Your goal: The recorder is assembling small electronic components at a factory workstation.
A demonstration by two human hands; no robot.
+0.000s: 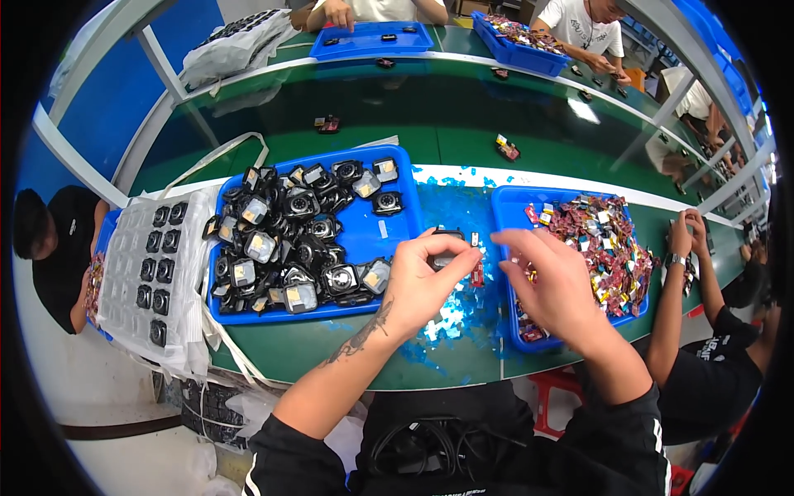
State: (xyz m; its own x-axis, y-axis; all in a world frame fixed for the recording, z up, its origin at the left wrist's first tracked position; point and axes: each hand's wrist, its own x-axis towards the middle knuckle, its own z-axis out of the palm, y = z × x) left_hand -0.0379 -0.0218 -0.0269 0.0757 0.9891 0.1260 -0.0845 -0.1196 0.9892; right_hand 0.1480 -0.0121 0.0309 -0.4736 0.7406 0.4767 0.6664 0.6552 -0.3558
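Observation:
My left hand [430, 277] is closed on a black watch case [445, 235], mostly hidden behind the fingers. Just beyond the thumb tip is a small red circuit piece [477, 274] with a white part above it; whether it is joined to the case I cannot tell. My right hand [550, 277] is to the right of these, thumb and forefinger apart, with nothing seen between them. It hovers over the left side of a blue tray [501, 217] heaped with small red, white and yellow pieces [604, 248]. Left of my hands, another blue tray [389, 157] holds many black watch cases [302, 202].
Blue film scraps [451, 331] litter the green table [372, 364] between the trays. At far left, a pale moulded tray [124, 256] holds several black cases. Across a green conveyor [372, 99] carrying a few pieces, people work at more blue trays [372, 41]; a co-worker's hands [691, 236] are at right.

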